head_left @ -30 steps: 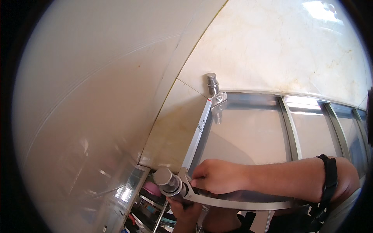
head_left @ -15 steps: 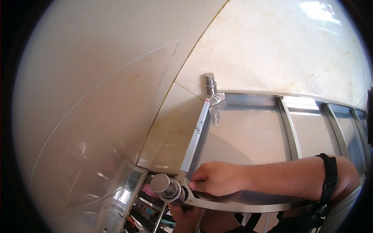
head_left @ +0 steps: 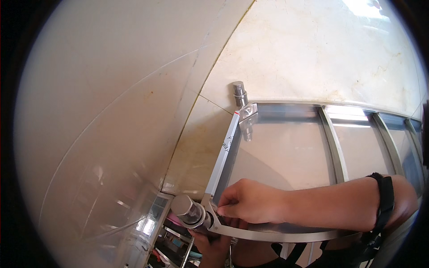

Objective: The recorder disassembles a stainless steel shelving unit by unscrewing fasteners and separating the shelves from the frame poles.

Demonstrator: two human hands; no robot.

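Observation:
A stainless steel panel [head_left: 286,147] with a raised rim and cross ribs lies before me. Round metal feet stick out at two of its corners: one at the far corner [head_left: 240,91], one at the near-left corner [head_left: 190,210]. My right hand [head_left: 250,201] reaches over the panel from the right, thumb and fingers pinched at the inner edge of the near-left corner bracket [head_left: 214,219]. Whatever small thing it may hold there is hidden. From below, my left hand [head_left: 214,248] is closed around that same corner under the near rail, its fingers partly covered by the rail and my right hand.
A whitish strip [head_left: 223,152] with handwriting and a red mark runs along the panel's left edge. Stained cream tiles [head_left: 313,53] lie beyond it, with a glossy pale surface [head_left: 103,111] at left. Shelves with assorted items [head_left: 172,243] stand at lower left.
My right hand's fingers have shifted slightly and are more spread at the knuckles, still at the bracket. My left hand has come up a little around the corner. The view has moved slightly.

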